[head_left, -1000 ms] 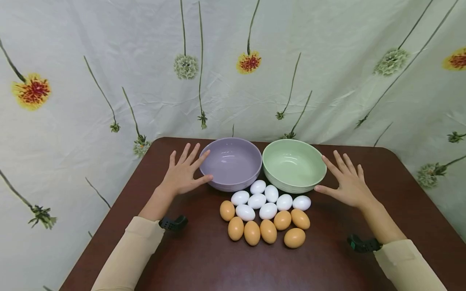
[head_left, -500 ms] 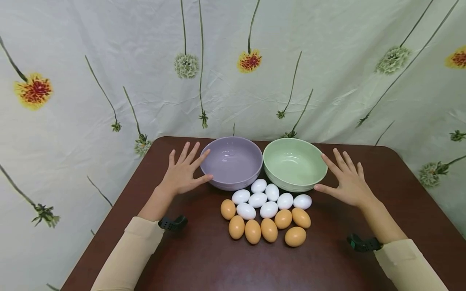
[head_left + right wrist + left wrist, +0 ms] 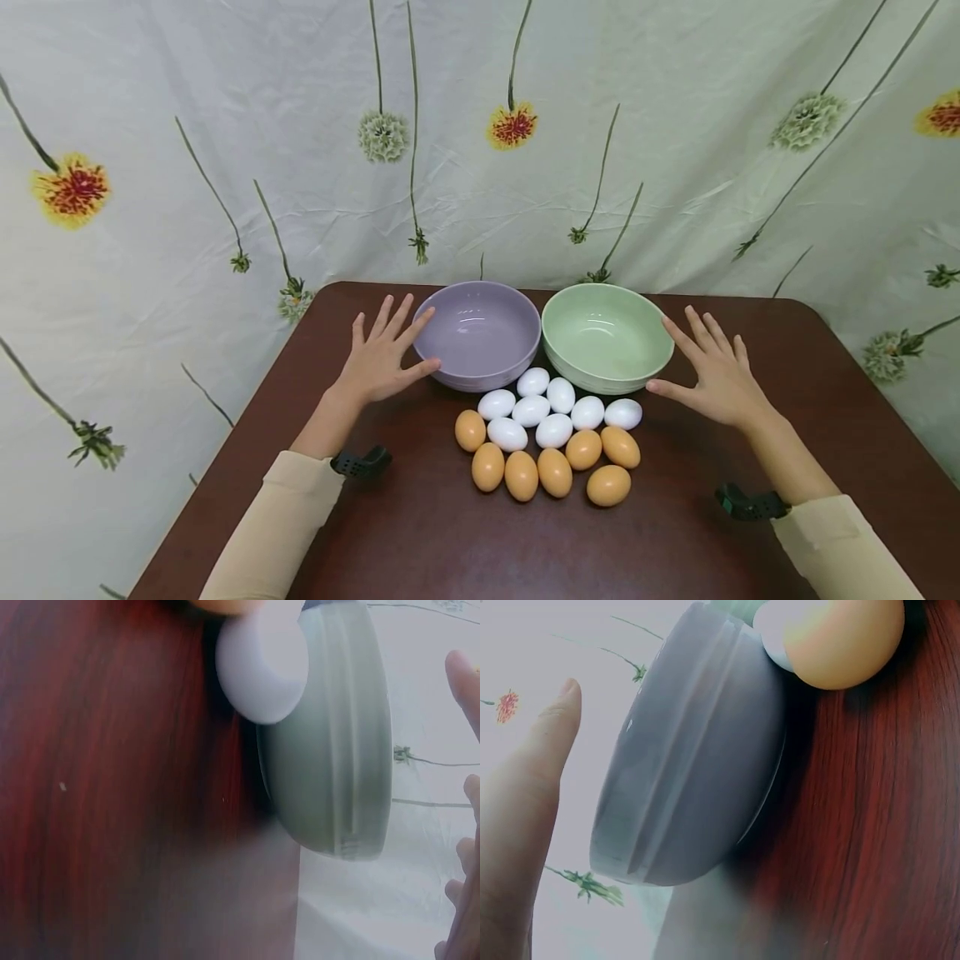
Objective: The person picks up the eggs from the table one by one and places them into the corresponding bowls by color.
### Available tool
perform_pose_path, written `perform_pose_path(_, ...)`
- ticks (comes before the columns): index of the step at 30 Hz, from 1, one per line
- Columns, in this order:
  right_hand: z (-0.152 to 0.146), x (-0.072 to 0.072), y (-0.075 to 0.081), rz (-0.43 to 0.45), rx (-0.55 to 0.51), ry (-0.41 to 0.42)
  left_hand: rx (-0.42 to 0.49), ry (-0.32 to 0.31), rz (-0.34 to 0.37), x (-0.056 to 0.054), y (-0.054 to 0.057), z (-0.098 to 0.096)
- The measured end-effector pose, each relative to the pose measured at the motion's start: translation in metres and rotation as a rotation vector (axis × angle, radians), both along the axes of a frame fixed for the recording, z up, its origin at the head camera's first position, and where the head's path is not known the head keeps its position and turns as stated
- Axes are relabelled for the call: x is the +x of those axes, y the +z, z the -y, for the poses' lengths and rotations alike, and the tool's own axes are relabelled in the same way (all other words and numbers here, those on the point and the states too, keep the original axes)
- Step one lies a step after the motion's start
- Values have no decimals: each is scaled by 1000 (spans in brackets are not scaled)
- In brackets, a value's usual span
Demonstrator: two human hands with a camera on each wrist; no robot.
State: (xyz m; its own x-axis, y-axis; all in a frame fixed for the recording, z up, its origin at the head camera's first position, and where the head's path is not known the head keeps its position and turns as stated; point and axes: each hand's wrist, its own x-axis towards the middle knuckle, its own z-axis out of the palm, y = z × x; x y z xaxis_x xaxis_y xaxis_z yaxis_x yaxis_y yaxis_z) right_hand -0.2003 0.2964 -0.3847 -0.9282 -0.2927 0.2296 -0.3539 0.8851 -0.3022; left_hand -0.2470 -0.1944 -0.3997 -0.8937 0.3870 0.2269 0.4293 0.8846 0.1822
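Observation:
My left hand [image 3: 380,360] is spread beside the purple bowl [image 3: 477,333], its thumb and forefinger overlapping the bowl's left rim in the head view. On the other side, my right hand [image 3: 712,371] has its fingers fanned out by the right rim of the green bowl [image 3: 607,337]. Neither hand holds anything. Both bowls have bare insides. In front of them lie several white eggs [image 3: 554,431], and nearer me several brown eggs [image 3: 555,473]. The left wrist view shows the purple bowl's side [image 3: 690,757] and a brown egg [image 3: 847,641]; a white egg [image 3: 262,667] appears in the right wrist view.
The bowls stand side by side near the far edge of a dark red-brown table [image 3: 480,550]. Behind the table hangs a pale cloth [image 3: 300,100] printed with flowers. Dark bands [image 3: 362,462] sit at both wrists.
My left hand and forearm have shifted very slightly to the right. The right hand keeps its place, and the bowls and eggs stay as they were.

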Motion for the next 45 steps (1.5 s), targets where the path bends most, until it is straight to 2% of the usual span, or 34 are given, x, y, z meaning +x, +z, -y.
perform_pose_path(6, 7, 13, -6, -12, -137, 34, 167, -1, 14, -2, -14, -2)
perform_pose_path(13, 18, 40, -19, 51, -344, 51, 327, -1, 19, -6, -32, -6)
perform_pose_path(16, 23, 51, -24, 50, -416, 61, 387, 2, 27, -7, -38, -7)
perform_pose_path(21, 29, 65, -35, 23, -479, 86, 477, 0, 45, -8, -46, -9)
perform_pose_path(28, 39, 83, -46, -76, -548, 158, 613, -28, 99, -8, -56, -12)
perform_pose_path(34, 47, 91, -58, -123, -611, 259, 719, -28, 112, -8, -62, -16)
perform_pose_path(45, 48, 91, -76, -61, -721, 397, 791, -18, 113, -11, -71, -17)
